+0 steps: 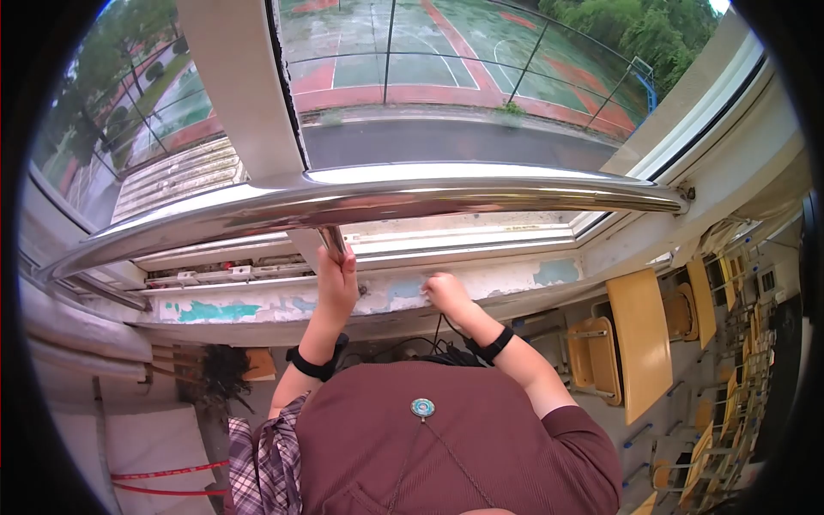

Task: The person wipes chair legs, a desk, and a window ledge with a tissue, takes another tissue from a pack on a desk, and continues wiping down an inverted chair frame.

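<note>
My left hand [337, 286] is wrapped round a short metal post [331, 240] under the long polished rail [412, 202] that crosses in front of the window. To its right, my right hand [448, 293] is closed at the window sill [506, 283], whose paint is peeling in white, blue and green patches. Whether anything small is between its fingers cannot be made out. Both wrists wear black bands.
Wooden desks [639, 343] and chairs [592, 356] stand at the right. A dark bristly bundle [225, 369] lies below the sill at left, near a plaid cloth [270, 455]. Black cables [410, 346] hang below the sill. Window frames enclose the sill.
</note>
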`<action>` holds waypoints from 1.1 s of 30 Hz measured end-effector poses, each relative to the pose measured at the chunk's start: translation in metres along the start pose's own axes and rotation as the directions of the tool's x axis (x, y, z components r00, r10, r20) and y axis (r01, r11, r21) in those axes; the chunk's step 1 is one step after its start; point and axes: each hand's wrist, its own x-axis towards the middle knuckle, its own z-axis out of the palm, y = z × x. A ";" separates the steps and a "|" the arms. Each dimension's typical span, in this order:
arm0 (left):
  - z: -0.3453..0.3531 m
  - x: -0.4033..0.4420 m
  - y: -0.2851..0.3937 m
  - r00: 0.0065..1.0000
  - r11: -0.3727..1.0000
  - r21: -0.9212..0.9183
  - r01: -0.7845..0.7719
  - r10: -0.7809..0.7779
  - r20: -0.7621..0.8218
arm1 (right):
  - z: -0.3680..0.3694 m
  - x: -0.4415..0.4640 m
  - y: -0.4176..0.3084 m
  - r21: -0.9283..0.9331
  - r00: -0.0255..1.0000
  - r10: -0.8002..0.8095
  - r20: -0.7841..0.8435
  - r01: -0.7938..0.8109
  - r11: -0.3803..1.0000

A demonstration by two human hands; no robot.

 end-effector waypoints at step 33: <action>-0.002 0.002 0.007 1.000 1.000 0.023 0.004 -0.004 0.030 | 0.038 0.017 -0.055 -0.131 0.961 -0.209 0.182 0.234 0.963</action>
